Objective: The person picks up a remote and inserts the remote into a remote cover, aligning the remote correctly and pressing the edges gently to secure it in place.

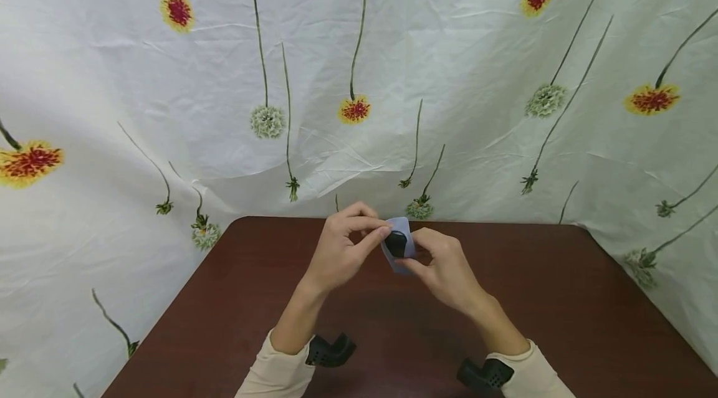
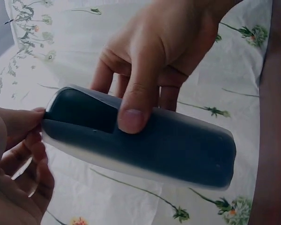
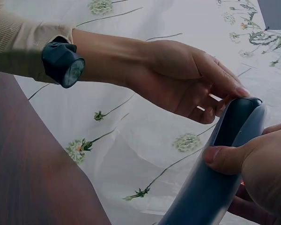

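Observation:
A long, dark, rounded object [image 2: 84, 110] sits inside a translucent blue-grey sleeve [image 2: 178, 147], its end showing through a cutout. My right hand [image 1: 449, 264] grips the sleeve from the side, thumb on its face beside the cutout and the other fingers behind. With thumb and fingertips, my left hand [image 1: 343, 251] pinches the exposed end of the dark object. In the right wrist view, the left hand [image 3: 178, 77] reaches to the tip of the piece, while the right thumb presses the sleeve [image 3: 201, 187]. Both hands hold the piece above the table.
Beneath the hands lies a dark reddish-brown table [image 1: 252, 298]. A white cloth [image 1: 213, 74] printed with flowers hangs behind it and along its sides. Black camera mounts [image 1: 331, 351] are worn at both wrists, over cream sleeves [image 1: 280, 370].

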Demonstrator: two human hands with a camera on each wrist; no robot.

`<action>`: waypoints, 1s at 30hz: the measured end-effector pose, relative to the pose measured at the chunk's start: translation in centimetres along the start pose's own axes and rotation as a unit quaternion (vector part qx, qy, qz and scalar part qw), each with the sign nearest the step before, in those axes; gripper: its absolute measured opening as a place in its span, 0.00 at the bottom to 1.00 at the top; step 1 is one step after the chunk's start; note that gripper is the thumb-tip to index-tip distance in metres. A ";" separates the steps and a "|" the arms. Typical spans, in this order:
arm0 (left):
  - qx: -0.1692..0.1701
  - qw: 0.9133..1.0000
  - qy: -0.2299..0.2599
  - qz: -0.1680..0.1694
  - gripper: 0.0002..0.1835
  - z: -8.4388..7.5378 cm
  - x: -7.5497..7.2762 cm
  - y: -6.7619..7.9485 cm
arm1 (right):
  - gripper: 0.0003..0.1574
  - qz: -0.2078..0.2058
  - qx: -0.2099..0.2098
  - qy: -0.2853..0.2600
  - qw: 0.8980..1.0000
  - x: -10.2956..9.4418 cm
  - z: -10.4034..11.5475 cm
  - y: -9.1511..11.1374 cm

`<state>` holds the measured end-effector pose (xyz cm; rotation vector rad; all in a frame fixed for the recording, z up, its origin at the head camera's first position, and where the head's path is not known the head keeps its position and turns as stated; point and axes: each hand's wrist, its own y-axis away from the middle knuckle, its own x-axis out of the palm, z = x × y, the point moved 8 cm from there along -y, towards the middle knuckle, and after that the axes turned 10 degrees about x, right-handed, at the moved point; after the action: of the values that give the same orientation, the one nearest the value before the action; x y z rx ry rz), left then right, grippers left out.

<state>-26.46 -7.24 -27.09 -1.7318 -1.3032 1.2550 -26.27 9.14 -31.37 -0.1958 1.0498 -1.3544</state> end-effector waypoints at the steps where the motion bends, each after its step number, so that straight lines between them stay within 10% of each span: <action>1: 0.001 1.000 0.003 -0.001 0.05 0.0 0.0 0.0 | 0.21 -0.002 -0.004 0.003 1.000 0.1 0.0 0.1; 16: 0.191 0.972 -0.128 -0.037 0.04 -2.1 1.2 0.4 | 0.18 0.100 0.100 -0.074 0.987 0.6 -0.6 0.1; 30: 0.264 0.951 -0.150 -0.054 0.09 -2.7 2.0 0.8 | 0.16 0.087 0.127 -0.075 0.985 -0.5 -0.7 -0.1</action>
<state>-23.57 -5.40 -27.53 -1.1109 -1.0673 1.6650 -26.75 9.86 -31.48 -0.0134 0.7429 -1.2796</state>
